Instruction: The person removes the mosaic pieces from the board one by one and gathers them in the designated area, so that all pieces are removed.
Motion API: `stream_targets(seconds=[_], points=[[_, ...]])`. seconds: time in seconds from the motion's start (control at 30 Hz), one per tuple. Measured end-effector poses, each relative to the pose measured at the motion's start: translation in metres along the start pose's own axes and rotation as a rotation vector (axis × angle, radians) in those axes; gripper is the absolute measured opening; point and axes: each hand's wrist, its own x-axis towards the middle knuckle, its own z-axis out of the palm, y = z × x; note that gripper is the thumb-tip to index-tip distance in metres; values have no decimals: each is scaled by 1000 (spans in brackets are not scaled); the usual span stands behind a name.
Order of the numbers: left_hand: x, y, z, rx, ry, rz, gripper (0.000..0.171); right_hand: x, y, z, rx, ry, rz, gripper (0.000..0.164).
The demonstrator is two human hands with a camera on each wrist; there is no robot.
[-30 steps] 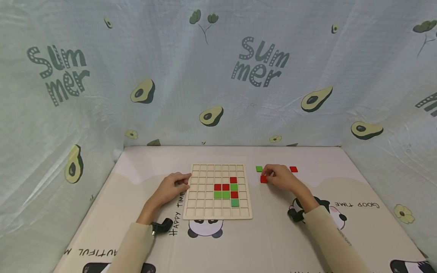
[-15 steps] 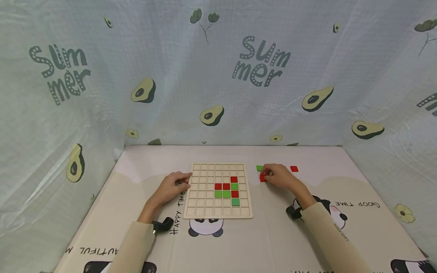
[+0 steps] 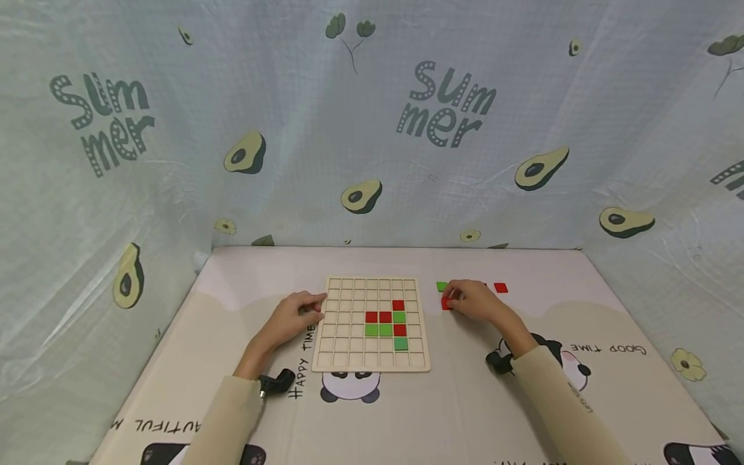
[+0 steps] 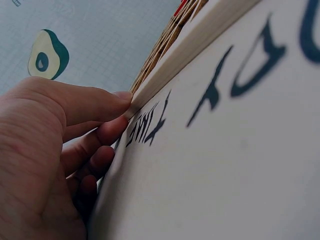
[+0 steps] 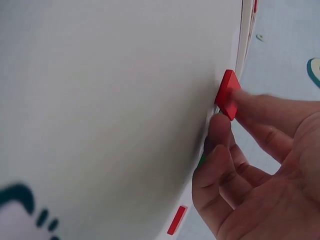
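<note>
On the table lies a square wooden grid board, with several red and green square tiles set in its cells right of the middle. My left hand rests at the board's left edge, thumb and fingertips touching the rim in the left wrist view. To the right of the board, my right hand pinches a red tile between thumb and finger. That tile stands tilted in the right wrist view, and the fingers partly cover it. A green tile lies just behind those fingers.
A loose red tile lies right of my right hand, and a sliver of another red one shows behind the knuckles. The table cover bears printed pandas and lettering. A patterned plastic sheet encloses the back and sides.
The red tile has shifted slightly left and further under my right hand's fingers. The left hand and the board stay in place; the whole view drifts very slightly.
</note>
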Motion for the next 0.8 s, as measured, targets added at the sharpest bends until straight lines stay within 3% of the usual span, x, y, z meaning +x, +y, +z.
stream_targets(seconds=[0.2, 0.8], points=[[0, 0, -1, 8, 0, -3, 49, 0, 3, 1, 10, -19, -18, 21], [2, 0, -1, 4, -1, 1, 49, -1, 2, 1, -21, -6, 9, 20]])
